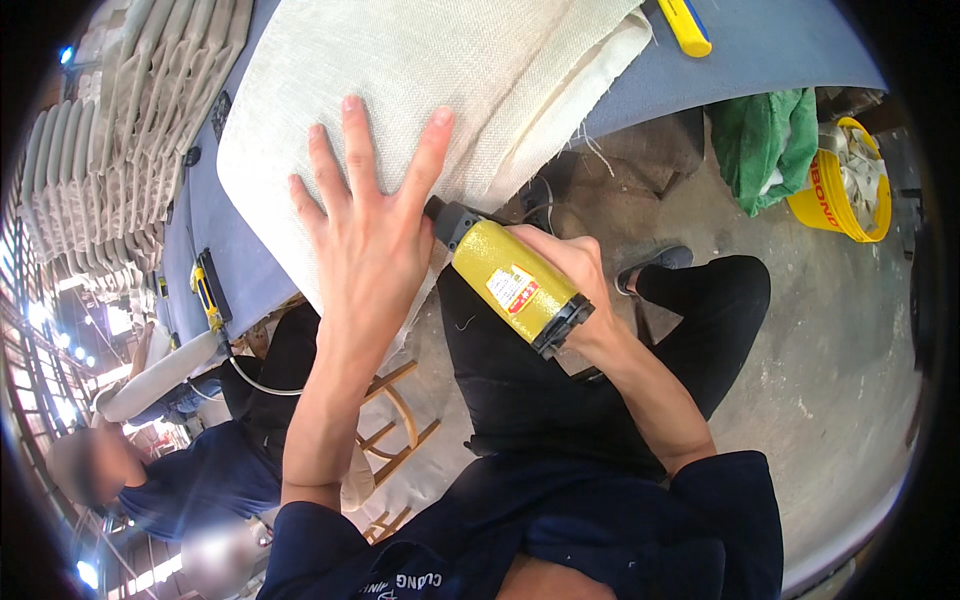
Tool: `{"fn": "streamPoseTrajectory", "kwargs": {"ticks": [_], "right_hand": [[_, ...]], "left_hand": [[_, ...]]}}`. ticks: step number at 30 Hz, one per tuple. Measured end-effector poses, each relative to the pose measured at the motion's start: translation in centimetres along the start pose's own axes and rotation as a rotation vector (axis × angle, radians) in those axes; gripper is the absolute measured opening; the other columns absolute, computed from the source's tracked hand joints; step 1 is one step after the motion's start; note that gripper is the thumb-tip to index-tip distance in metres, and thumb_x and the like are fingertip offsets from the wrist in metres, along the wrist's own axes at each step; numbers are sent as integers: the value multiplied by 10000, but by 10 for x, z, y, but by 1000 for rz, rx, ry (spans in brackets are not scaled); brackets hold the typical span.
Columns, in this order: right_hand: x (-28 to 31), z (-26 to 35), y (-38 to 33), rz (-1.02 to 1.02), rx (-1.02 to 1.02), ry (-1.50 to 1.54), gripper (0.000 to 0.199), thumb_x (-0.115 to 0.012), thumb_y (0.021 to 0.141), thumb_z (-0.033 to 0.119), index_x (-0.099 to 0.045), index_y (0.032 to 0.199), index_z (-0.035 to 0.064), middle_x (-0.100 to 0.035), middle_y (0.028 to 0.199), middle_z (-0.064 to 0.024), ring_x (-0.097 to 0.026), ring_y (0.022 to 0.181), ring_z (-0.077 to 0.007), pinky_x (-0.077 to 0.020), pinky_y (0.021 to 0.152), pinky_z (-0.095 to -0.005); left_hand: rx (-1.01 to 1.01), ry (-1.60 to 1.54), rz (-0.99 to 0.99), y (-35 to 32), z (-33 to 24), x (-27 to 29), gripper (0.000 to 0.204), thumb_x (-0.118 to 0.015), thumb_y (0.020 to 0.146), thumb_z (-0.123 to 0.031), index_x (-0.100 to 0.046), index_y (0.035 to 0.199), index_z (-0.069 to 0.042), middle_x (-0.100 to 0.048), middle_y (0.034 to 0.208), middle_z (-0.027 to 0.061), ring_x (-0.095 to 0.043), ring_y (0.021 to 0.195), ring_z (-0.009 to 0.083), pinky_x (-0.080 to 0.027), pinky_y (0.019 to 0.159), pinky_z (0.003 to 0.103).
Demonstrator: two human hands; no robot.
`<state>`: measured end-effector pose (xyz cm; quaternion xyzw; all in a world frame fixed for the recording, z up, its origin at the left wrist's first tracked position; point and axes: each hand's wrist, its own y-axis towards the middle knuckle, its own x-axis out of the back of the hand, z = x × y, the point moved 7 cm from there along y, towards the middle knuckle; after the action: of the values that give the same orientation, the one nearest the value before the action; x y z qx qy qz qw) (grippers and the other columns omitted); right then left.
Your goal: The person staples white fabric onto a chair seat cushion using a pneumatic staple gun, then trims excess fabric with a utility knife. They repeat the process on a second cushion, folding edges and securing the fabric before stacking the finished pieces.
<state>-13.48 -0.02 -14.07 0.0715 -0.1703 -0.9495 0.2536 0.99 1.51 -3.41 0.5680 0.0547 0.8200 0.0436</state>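
Note:
My left hand [370, 230] lies with fingers spread on a piece of cream woven fabric [450, 60]. The fabric covers a panel with a rounded corner, and its frayed edge hangs loose on the right side. In my right hand [570, 265] is a yellow and black staple gun [515, 280], its nose pointing up and left beside my left wrist. The nose sits close to the lower edge of the fabric; whether it touches is hidden by my left hand. Most of the grip is hidden under the yellow body.
A blue-grey covered table [770, 50] bears the panel and a yellow-handled tool [687, 25]. On the right stand a yellow bucket [835, 205] and a green cloth bag [765, 145]. Stacked padded pieces [90, 190], another staple gun [208, 290] with a hose, and a co-worker [210, 470] are left.

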Motion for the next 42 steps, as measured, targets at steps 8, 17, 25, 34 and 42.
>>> {"fn": "streamPoseTrajectory", "kwargs": {"ticks": [8, 17, 25, 34, 42], "right_hand": [[-2, 2, -1, -36, 40, -69, 349, -844, 753, 71, -704, 1064, -8, -722, 802, -135, -748, 676, -291, -554, 618, -314], [4, 7, 1, -97, 105, -155, 255, -809, 794, 59, -707, 1020, -2, -728, 840, -132, -740, 704, -310, -563, 664, -332], [9, -39, -12, -60, -69, -345, 569, -896, 757, 226, -715, 1260, 29, -768, 1126, -120, -725, 1013, -298, -463, 968, -386], [0, -6, -10, -46, 59, -188, 351, -837, 790, 126, -725, 1100, 7, -757, 954, -140, -750, 806, -322, -556, 726, -359], [-12, -4, -12, -50, 26, -18, 345, -835, 731, 80, -716, 1044, -3, -744, 850, -129, -758, 724, -316, -575, 664, -322]], "left_hand": [[0, -12, -22, -1, -1, 1, 894, -790, 877, -122, -443, 1601, -516, -259, 1707, 289, -319, 1499, 620, -357, 1086, 824], [-187, -583, 203, 6, 53, 19, 535, -545, 1087, -477, -547, 1599, -322, -274, 1788, 93, -140, 1645, 484, -84, 1265, 730], [145, -222, -137, 11, 63, -13, 538, -305, 1153, -491, -389, 1673, -380, -351, 1734, 184, -272, 1560, 586, -180, 1184, 832], [54, 31, -47, -21, 11, -3, 604, -615, 1068, -349, -435, 1636, -448, -244, 1766, 185, -298, 1543, 566, -294, 1167, 795], [-9, 37, -17, -22, 7, -5, 814, -766, 952, -185, -423, 1636, -463, -214, 1763, 207, -295, 1546, 556, -325, 1163, 779]]}}
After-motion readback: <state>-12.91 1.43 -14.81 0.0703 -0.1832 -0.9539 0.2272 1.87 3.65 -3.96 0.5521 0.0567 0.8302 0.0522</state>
